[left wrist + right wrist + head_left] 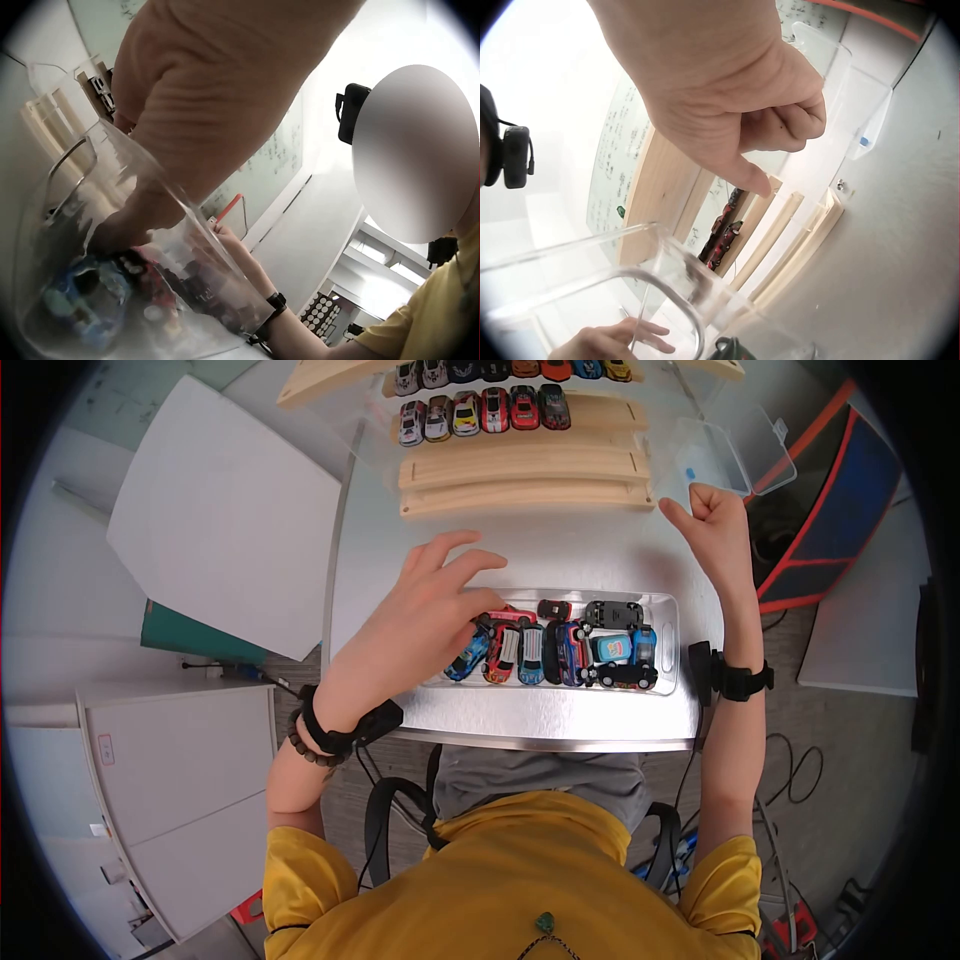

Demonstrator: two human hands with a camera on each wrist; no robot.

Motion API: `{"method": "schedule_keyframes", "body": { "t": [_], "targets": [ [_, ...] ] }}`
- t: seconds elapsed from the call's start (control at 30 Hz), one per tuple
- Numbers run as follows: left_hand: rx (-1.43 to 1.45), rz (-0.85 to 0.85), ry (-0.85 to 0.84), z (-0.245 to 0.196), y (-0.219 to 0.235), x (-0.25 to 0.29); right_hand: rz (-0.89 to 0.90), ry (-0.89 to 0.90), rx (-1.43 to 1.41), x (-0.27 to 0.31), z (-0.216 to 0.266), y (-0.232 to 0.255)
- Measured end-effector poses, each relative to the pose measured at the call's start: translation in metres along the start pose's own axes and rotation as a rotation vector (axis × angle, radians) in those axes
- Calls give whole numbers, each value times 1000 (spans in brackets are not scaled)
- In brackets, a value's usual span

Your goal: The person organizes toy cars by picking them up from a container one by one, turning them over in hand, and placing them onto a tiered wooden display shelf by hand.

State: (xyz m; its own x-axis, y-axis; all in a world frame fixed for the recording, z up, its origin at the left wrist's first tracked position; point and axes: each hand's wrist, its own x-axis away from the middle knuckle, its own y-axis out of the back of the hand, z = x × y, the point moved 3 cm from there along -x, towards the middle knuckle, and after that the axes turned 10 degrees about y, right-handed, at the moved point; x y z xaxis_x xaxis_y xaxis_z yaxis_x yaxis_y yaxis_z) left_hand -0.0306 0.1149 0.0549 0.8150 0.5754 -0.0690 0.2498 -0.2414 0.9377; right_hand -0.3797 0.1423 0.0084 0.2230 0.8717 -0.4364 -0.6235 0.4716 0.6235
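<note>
Over the left end of a clear plastic box (668,660), my left hand (415,620) spreads its bent fingers, some touching or just above a pink-red toy car (515,615). A blue toy car (468,658) lies partly under this hand. The left wrist view shows the left hand (206,105) reaching down at the box, its fingertips partly hidden. My right hand (722,540) is raised right of the wooden rack (525,495), away from the cars. In the right wrist view the right hand (735,97) has curled fingers and a thumb sticking out, with nothing visible in it.
More cars lie in the box, including a black one (614,614) wheels up and a light blue one (612,649). Rows of cars, one being yellow and white (466,414), stand on the rack tiers. An opened clear case (712,455) sits at the back right of the metal table (560,555).
</note>
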Motion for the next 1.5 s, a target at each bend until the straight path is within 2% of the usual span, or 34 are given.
{"method": "schedule_keyframes", "body": {
  "t": [0.13,0.3,0.73,1.13,1.3,1.5],
  "targets": [
    [103,10,82,-5,18,9,-4,14,1,0,2,0],
    [81,-13,139,3,31,23,5,-10,10,0,2,-1],
    [119,92,254,11,17,26,21,-7,23,2,1,-1],
    [196,181,285,15,13,20,32,28,61,4,2,-2],
    [210,208,250,20,12,17,35,30,75,3,1,-3],
    [191,217,253,18,7,12,18,24,14,4,3,-2]
  ]
}}
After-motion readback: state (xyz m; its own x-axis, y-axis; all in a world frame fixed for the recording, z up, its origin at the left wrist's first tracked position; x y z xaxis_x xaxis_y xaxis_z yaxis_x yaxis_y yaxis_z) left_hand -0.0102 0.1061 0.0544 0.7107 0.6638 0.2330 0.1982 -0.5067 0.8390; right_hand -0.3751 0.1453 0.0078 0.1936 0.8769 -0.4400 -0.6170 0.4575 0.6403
